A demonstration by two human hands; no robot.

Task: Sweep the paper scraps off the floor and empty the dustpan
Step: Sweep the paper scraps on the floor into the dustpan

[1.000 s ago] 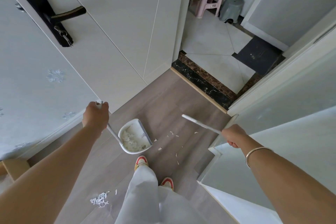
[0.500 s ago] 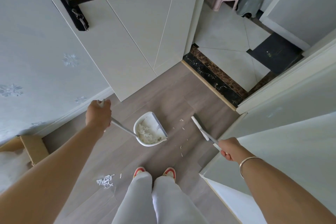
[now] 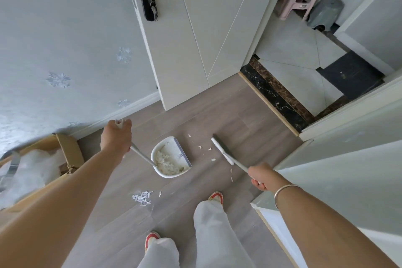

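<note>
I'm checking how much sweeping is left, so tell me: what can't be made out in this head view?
- Broom bristles: only the white head shows from above, so floor contact is unclear.
- Dustpan contents: one blurred pale heap; pieces can't be counted.
- Left hand fingers: curled out of sight around the handle.
- Cardboard box: cut off by the left edge; contents blurred.
- Scrap pile: pieces too small to count.

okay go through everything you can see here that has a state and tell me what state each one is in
dustpan: on the floor, part full of scraps
broom: head down on the floor, right of the pan
left hand: closed on the dustpan handle
right hand: closed on the broom handle
loose scraps: unswept, between pan and broom
scrap pile: unswept, near the feet
door: open
cardboard box: open
</note>
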